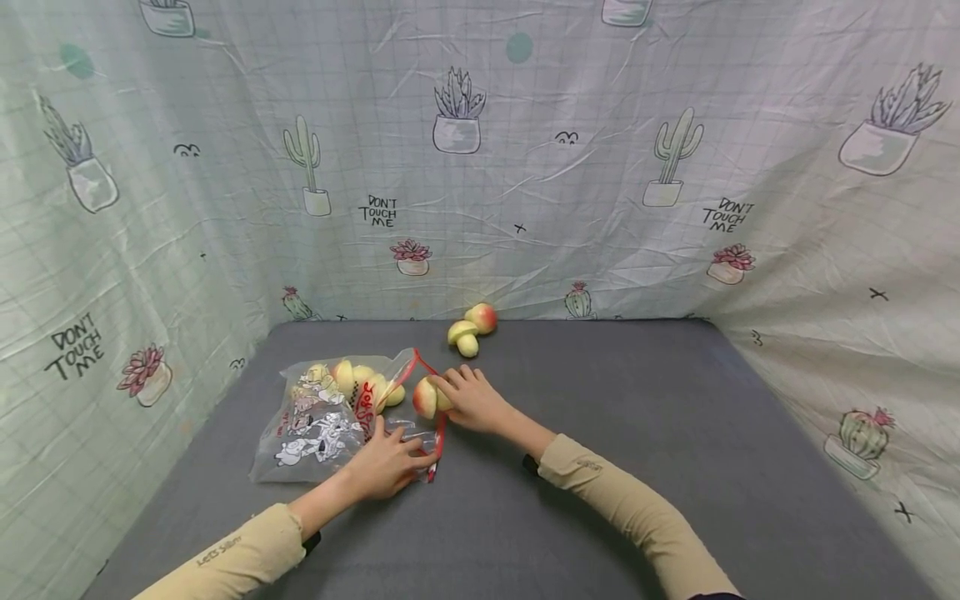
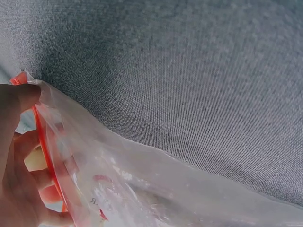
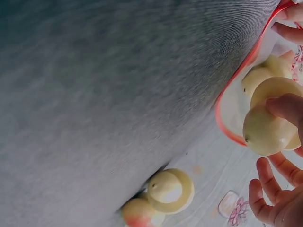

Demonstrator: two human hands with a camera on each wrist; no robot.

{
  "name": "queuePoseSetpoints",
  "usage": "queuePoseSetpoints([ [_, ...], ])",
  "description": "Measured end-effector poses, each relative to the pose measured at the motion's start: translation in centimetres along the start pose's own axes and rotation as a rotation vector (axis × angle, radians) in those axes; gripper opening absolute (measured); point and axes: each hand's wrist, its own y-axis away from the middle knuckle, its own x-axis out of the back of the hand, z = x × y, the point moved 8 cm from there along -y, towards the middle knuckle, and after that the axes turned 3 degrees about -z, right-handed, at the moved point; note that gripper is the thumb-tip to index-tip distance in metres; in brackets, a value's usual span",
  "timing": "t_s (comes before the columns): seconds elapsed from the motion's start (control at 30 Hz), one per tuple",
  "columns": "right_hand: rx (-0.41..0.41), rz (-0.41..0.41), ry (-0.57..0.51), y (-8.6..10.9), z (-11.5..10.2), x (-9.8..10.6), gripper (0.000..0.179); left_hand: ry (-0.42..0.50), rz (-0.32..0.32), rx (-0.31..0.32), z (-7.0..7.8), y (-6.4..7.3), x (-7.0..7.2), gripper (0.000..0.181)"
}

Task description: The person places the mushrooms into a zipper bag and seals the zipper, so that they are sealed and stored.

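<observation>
Left hand [image 1: 386,465] pinching a clear plastic, red-edged bag [image 1: 273,454] at its mouth | right hand [image 1: 480,404] gripping a cream-and-red, mushroom-shaped piece [image 1: 424,398] there | we should spread that edge wide

A plain dark grey tabletop [image 1: 645,483]. Pale, wrinkled cloth [image 1: 525,100] with a faint grid rises behind its far edge and along its left and right edges. Printed on the cloth: a tall potted cactus [image 1: 306,167] above the far left corner, another above the far right corner, a small flowering cactus [image 1: 579,302] just above the far edge, and black lettering [image 1: 378,212] reading "DON'T TOUCH ME".
</observation>
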Motion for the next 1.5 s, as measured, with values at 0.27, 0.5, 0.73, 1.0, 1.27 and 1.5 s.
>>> queuePoseSetpoints([
  [0.27, -0.007, -0.06, -0.003, -1.0, -1.1, -0.7, 0.062, 0.028, -0.051, 0.017, 0.0, 0.1, -0.5, 0.039],
  [0.5, -0.032, -0.089, -0.017, -2.2, -1.7, -1.5, 0.061, 0.067, -0.066, 0.02, 0.0, 0.2, -0.6, 0.04],
  [0.73, -0.055, -0.09, -0.037, -2.9, -2.3, -1.9, 0.053, 0.066, -0.048, 0.028, -0.1, 0.2, -0.6, 0.039],
  [1.0, -0.031, -0.164, -0.05, -3.0, -2.8, -2.6, 0.056, 0.046, -0.023, 0.026, -0.1, 0.3, -0.6, 0.038],
  [1.27, 0.026, -0.166, -0.027, -2.5, -2.9, -2.5, 0.062, 0.02, 0.002, 0.027, -0.2, 0.3, -0.3, 0.037],
  [1.5, 0.034, -0.169, -0.082, -1.4, -2.5, -1.9, 0.044, 0.015, -0.015, 0.028, -0.1, 0.3, -0.6, 0.037],
])
